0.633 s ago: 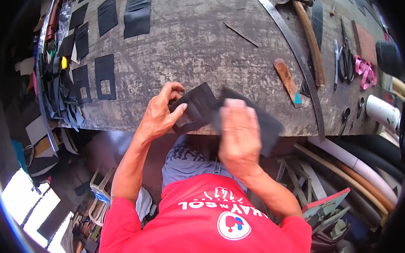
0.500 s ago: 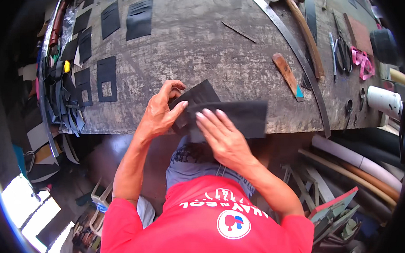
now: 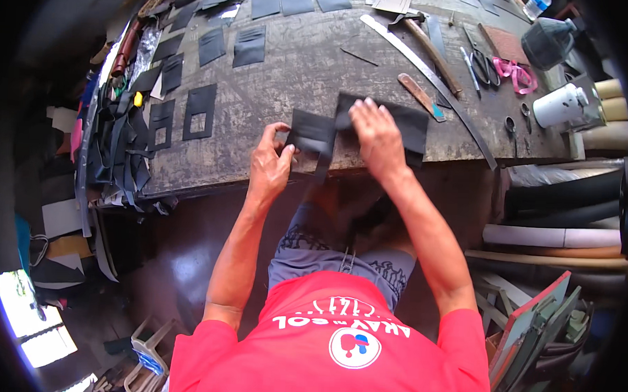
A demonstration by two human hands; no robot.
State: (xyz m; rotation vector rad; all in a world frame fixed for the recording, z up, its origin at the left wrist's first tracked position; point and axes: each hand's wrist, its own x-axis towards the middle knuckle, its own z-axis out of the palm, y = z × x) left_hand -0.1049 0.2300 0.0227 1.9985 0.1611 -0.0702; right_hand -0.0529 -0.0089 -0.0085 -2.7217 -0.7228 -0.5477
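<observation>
My left hand (image 3: 271, 160) pinches a small black leather-like piece (image 3: 309, 132) with horizontal slots, at the table's near edge. A narrow part of it hangs down past the edge. To its right, my right hand (image 3: 380, 137) has its fingers across the top of a larger plain black leather-like sheet (image 3: 412, 128). Its thumb is hidden, and the sheet is slightly blurred. The two pieces lie side by side, almost touching. Nearest beyond the right hand is a wooden-handled blade tool (image 3: 420, 94).
A metal ruler (image 3: 462, 115), hammer (image 3: 433, 55), scissors (image 3: 484, 69) and white container (image 3: 560, 106) stand or lie on the right of the worn table (image 3: 283, 77). Black cut pieces (image 3: 250, 46) and frames with windows (image 3: 200, 112) lie left. Material rolls (image 3: 551, 237) are stacked lower right.
The larger sheet has moved with my right hand off the slotted piece, away to the right and over the table. My left hand keeps its piece, now turned more upright. The view has shifted.
</observation>
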